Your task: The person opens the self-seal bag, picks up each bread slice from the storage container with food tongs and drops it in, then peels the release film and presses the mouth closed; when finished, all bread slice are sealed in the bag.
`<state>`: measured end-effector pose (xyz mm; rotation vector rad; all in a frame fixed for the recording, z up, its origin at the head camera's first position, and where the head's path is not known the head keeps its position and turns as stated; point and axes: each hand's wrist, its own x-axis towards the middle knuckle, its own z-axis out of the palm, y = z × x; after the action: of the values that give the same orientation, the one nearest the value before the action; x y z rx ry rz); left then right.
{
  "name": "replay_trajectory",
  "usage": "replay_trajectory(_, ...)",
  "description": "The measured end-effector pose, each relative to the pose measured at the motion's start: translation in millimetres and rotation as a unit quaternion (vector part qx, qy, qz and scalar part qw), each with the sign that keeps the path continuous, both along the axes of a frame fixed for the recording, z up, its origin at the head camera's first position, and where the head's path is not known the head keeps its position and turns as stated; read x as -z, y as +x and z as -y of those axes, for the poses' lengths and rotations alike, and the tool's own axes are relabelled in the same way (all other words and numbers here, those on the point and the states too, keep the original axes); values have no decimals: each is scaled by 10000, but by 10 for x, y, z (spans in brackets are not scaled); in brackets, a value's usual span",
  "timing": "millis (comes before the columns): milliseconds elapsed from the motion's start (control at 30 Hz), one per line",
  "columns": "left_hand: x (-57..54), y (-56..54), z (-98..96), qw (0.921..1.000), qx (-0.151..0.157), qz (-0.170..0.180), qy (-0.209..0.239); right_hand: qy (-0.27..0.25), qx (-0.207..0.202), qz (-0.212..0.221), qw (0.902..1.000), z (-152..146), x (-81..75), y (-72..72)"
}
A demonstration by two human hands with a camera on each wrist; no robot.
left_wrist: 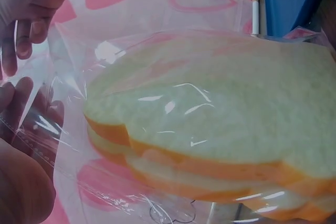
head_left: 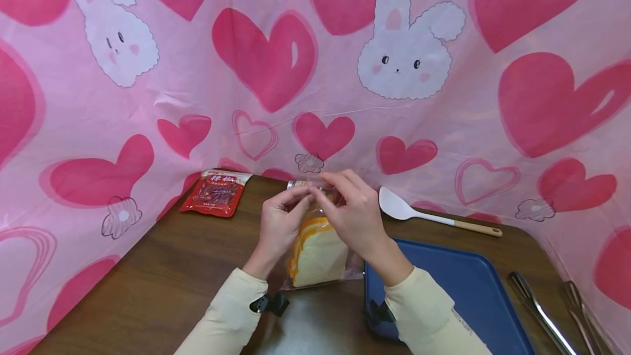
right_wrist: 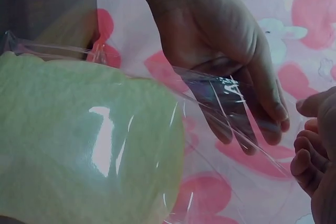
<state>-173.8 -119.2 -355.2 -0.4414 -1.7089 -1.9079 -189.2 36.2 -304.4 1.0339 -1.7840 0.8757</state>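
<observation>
Several slices of bread (head_left: 320, 256) with orange-brown crusts stand in a clear plastic bag (head_left: 354, 270) at the table's middle. My left hand (head_left: 281, 221) pinches the bag's upper edge; in the right wrist view its fingers (right_wrist: 223, 129) show through the film. Close beside it, my right hand (head_left: 357, 218) has its thumb and fingertips at the same edge, meeting the left fingertips. The left wrist view shows the bread (left_wrist: 220, 108) lying close under the shiny film. Exactly where the right fingertips grip the film is partly hidden.
A red food packet (head_left: 217, 193) lies at the back left. Behind the hands, a small container (head_left: 298, 184) is mostly hidden. On the right are a white spatula (head_left: 396, 204), a blue tray (head_left: 458, 273) and metal tongs (head_left: 542, 311). Pink heart-patterned cloth (head_left: 335, 86) hangs around the table.
</observation>
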Motion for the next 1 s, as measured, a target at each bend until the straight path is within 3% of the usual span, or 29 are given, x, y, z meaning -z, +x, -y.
replay_trajectory(267,-1,2,-23,10000,18,-15,-22,238,246,-298,9990,39,12,-2)
replay_trajectory(633,-4,24,-26,9999,84,0,-81,420,381,-130,9983,34,-14,2)
replay_trajectory(767,-6,23,-21,9999,130,-4,-3,134,212,77,9997,37,7,9)
replay_trajectory(1000,-8,5,4,9988,341,89,343,-894,-154,570,9942,23,43,9)
